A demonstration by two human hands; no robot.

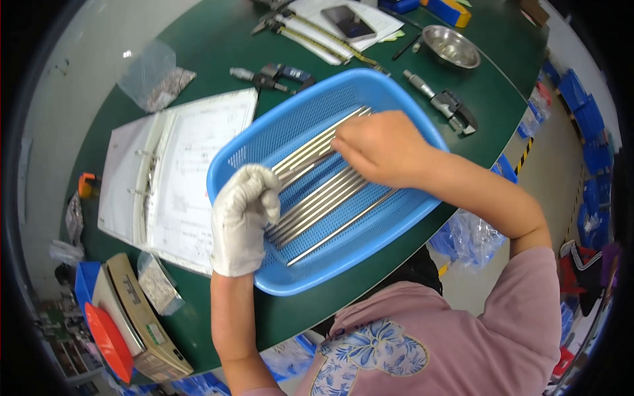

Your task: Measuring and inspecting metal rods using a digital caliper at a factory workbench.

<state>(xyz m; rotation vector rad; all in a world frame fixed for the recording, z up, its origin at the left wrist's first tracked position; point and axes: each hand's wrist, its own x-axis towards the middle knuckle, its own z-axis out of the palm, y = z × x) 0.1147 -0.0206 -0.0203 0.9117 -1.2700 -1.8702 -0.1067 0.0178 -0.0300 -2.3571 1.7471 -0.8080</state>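
A blue perforated plastic basket sits in front of me, and both my hands are over it. Inside lie several thin shiny metal rods, side by side on a slant. One rod lies apart from them, toward the near side. My left hand, in a white glove, is closed round the left end of a metal rod raised over the others. My bare right hand is closed at that rod's other end, thumb pressed to the fingers. The fingers hide whether more than one rod is held.
An open ring binder lies left of the basket on the green table. Micrometers and a caliper lie beyond it, near a phone and a metal bowl. A scale stands at the near left.
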